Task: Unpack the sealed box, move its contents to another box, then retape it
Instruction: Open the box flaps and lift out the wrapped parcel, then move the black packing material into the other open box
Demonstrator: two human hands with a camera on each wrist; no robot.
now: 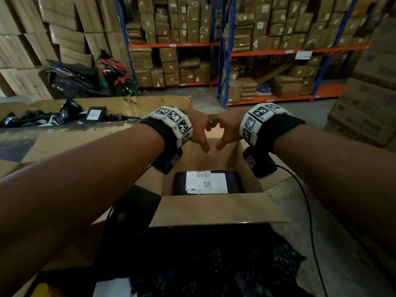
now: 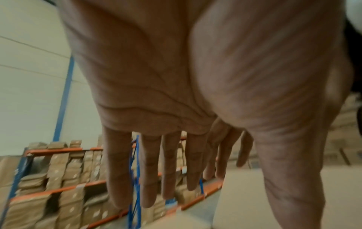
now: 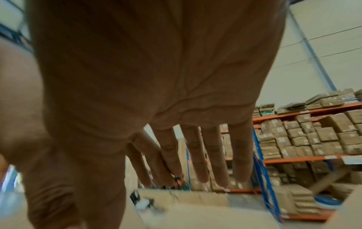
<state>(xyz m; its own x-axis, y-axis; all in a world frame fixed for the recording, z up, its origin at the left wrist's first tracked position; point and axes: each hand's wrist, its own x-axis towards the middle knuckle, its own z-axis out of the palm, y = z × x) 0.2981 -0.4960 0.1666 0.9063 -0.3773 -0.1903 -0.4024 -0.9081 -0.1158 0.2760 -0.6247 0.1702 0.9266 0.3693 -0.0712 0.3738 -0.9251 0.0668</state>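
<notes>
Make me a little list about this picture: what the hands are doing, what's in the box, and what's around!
left hand: open, fingers straight, over the far flap of the box
right hand: open, fingers straight, beside the left hand
box: cardboard, flaps open
parcel: black, white label, lying inside the box
other box: to the left, holds black parcels
shelves: stacked with cartons
scooter: parked far left
</notes>
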